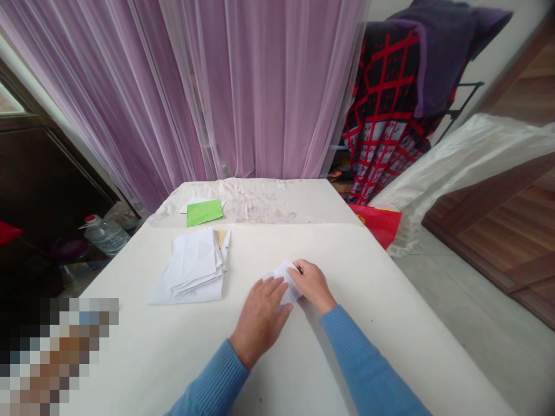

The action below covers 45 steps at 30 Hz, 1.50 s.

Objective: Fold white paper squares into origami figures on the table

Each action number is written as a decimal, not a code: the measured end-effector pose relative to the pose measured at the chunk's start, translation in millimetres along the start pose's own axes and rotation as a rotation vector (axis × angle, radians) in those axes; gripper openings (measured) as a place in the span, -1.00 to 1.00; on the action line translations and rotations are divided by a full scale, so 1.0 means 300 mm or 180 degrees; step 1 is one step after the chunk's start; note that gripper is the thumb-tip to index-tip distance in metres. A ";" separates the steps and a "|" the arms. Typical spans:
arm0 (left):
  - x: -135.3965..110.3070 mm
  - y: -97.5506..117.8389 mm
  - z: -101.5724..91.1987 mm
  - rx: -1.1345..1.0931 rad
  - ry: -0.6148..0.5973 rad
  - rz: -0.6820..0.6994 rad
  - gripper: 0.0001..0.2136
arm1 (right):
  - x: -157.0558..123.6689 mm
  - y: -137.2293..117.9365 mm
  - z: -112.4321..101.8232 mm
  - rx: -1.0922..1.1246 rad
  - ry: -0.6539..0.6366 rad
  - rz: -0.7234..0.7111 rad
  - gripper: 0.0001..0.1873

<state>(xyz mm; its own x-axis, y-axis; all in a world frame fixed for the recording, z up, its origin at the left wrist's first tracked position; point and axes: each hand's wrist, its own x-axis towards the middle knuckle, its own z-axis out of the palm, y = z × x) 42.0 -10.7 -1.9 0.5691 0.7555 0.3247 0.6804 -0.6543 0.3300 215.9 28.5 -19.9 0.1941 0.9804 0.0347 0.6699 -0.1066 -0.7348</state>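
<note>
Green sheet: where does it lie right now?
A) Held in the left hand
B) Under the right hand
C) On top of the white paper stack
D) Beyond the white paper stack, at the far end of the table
D. The green sheet lies at the table's far end, beyond the white paper stack.

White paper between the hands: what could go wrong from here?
The small white paper is largely covered by the left hand and right hand, so a fold could go crooked unseen. The loose stack of white paper lies close to the left hand and might get nudged, sliding its top sheets out of line.
</note>
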 end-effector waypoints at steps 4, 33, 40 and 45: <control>-0.034 0.012 0.078 0.0238 -0.0219 -0.0043 -0.57 | -0.011 0.014 -0.020 -0.0088 0.0045 -0.0215 -0.85; -0.048 -0.012 0.088 0.0334 -0.0009 -0.0181 -0.67 | -0.062 0.117 -0.032 -0.0357 0.0191 -0.1682 -0.70; -0.044 -0.006 0.078 0.0342 0.0046 -0.0150 -0.68 | -0.067 0.127 -0.031 -0.0468 0.0146 -0.1803 -0.70; -0.039 -0.001 0.069 0.0307 -0.0043 -0.0116 -0.68 | -0.066 0.130 -0.031 -0.0504 0.0148 -0.1870 -0.69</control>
<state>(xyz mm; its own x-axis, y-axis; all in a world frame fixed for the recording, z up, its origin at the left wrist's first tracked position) 44.7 -18.8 -24.1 0.5490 0.7795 0.3017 0.7416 -0.6207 0.2544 244.8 3.4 -42.9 -0.2117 0.8748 0.4359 0.7721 0.4231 -0.4741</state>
